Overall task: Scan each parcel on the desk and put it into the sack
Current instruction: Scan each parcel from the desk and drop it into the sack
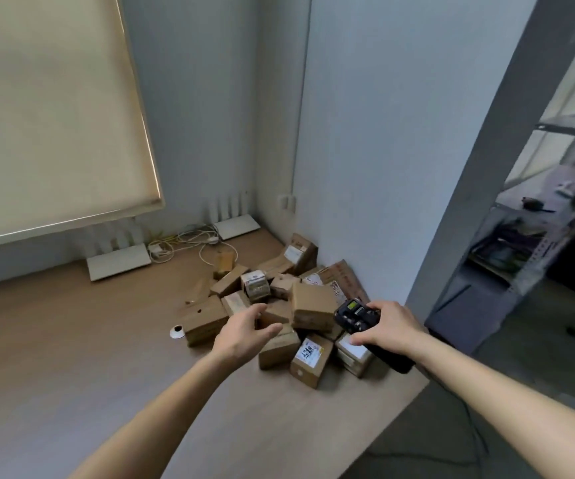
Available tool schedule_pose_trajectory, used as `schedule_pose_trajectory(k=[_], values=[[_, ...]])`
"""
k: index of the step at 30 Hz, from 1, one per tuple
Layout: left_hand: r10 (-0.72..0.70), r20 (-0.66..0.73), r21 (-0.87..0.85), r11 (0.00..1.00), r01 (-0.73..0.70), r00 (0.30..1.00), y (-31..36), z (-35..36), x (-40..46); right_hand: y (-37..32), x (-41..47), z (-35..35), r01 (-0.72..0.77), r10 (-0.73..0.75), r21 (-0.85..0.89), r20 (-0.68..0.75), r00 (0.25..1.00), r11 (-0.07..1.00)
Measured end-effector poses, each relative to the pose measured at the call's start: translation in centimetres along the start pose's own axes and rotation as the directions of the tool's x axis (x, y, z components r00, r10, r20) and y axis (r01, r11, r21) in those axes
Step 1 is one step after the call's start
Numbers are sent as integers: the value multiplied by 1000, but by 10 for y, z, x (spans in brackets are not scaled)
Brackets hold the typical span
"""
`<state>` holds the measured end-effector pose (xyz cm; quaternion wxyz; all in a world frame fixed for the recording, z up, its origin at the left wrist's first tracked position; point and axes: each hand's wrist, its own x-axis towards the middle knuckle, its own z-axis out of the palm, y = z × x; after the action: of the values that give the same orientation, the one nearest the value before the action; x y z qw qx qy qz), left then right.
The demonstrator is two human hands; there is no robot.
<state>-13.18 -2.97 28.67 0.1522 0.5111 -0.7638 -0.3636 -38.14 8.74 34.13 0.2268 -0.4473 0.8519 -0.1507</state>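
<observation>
A heap of several small brown cardboard parcels (312,307) lies on the wooden desk (72,340), pushed toward the right wall. Some carry white labels, such as the upright parcel (311,359) at the front. My left hand (248,331) hovers over the near side of the heap with fingers and thumb spread, just above a small brown box (279,349); it holds nothing. My right hand (388,326) grips a black handheld scanner (355,316), its small screen facing up, above the right edge of the heap. No sack is in view.
Two white routers (118,261) (236,226) and a tangle of white cables (182,243) sit along the back wall under a roller blind. A small white round object (177,330) lies left of the heap. The desk's right edge (400,406) drops off beside a grey pillar.
</observation>
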Motion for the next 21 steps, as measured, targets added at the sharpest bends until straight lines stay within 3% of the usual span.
schedule_pose_trajectory(k=[12,17,21], values=[[-186,191,-27,981,195,964,-69,125,117,65,133,98,-72,83,-64,189,979,995],[-311,226,-65,941,332,923,-101,184,135,86,189,142,-10,39,-101,298,954,995],[-438,254,-184,853,488,862,-115,224,138,98,225,172,83,-40,-104,361,932,991]])
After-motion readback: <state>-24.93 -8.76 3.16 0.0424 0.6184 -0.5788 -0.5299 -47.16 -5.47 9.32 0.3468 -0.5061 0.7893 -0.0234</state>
